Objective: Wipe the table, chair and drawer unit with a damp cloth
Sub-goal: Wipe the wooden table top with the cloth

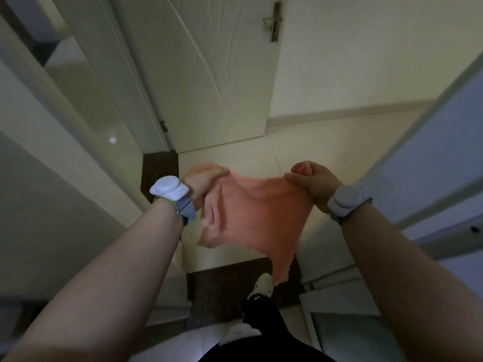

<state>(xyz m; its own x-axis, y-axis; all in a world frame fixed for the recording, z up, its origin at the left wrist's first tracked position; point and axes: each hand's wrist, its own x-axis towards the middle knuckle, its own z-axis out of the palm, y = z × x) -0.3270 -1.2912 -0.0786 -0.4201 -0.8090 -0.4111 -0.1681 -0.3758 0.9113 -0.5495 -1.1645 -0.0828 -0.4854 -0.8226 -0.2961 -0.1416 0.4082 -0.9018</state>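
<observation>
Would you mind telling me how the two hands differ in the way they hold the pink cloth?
The left hand bunches the pink cloth in a closed fist; the right hand pinches its corner. The left wrist's device stands tilted; the right's lies flat. Both hold the top edge, stretched between them.

Salmon-pink soft cloth: matt, fine-ribbed weave, creased and limp. Pale square floor tiles: glazed, smooth, slight sheen. Dark speckled stone threshold strip: polished, granite-like. White panelled door: smooth painted finish, satin, moulded curved relief. Lever door handle: brushed metal, dull. White round wrist device on the left arm: smooth matt plastic on a grey strap with green edging. Grey round wrist device on the right arm: matt plastic too.
</observation>
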